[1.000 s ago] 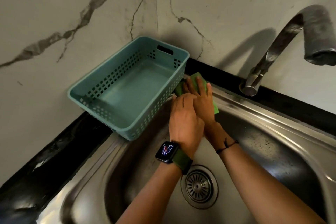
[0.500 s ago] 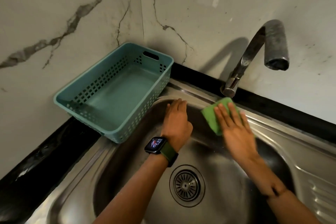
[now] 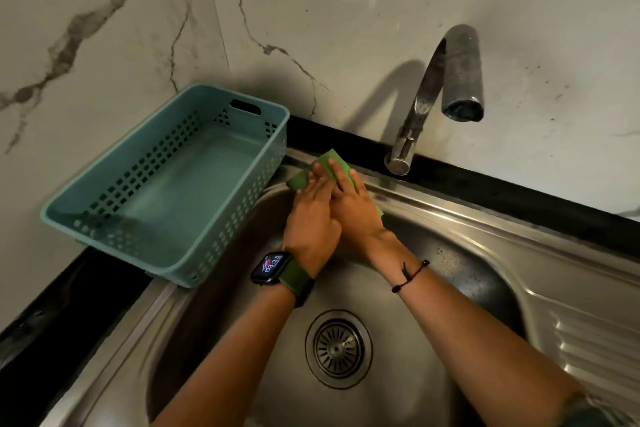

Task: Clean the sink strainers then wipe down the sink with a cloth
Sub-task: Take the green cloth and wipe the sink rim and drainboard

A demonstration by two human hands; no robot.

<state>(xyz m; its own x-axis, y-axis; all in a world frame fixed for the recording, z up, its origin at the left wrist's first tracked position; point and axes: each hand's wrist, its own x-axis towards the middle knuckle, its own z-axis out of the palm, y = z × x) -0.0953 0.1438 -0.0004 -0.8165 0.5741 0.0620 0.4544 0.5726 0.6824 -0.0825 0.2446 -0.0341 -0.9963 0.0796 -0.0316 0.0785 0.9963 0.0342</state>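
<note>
A green cloth lies flat on the back rim of the steel sink, at its far left corner. My right hand presses on the cloth with flat, spread fingers. My left hand, with a watch on the wrist, lies beside it, fingers overlapping the right hand and touching the cloth's left edge. The round metal strainer sits in the drain at the basin's bottom, below both forearms.
A teal perforated plastic basket, empty, stands on the black counter left of the basin, touching the sink rim. A curved metal tap rises behind the sink, right of the hands. A ribbed drainboard lies at right. Marble walls enclose the corner.
My right hand slid the cloth left along the back rim from near the tap to the far left corner. My left hand now rests against it again.
</note>
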